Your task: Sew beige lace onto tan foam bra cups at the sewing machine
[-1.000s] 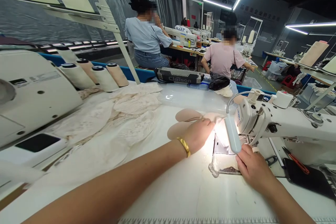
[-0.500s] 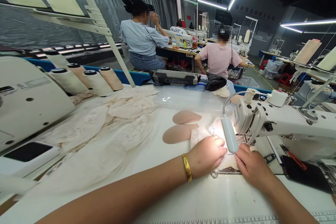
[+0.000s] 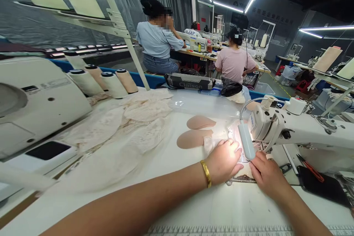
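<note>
Under the lamp of a white sewing machine [image 3: 262, 123] lies a piece of pale pinkish fabric [image 3: 233, 132], brightly lit. My left hand [image 3: 224, 160], with a gold bangle at the wrist, is closed on this fabric just left of the needle area, fingers bent. On the right side, my right hand [image 3: 266, 172] has its fingers together at the fabric's edge, close to the machine's plate. The grey lamp head [image 3: 246, 142] hides the needle and part of the cloth. Two beige oval cup pads [image 3: 195, 139] lie to the left of the fabric.
Sheer cream lace fabric [image 3: 132, 132] is spread over the left of the table. Behind it stand thread cones [image 3: 113, 85]. Orange-handled snips [image 3: 312, 169] rest on a black phone-like slab [image 3: 326, 188] at right. Two people sit at machines beyond.
The whole view has shifted, so the table's things appear further right. My hands stay at the machine with the fabric, and the left fingers are slightly more spread. The pink-shirted person's head has turned.
</note>
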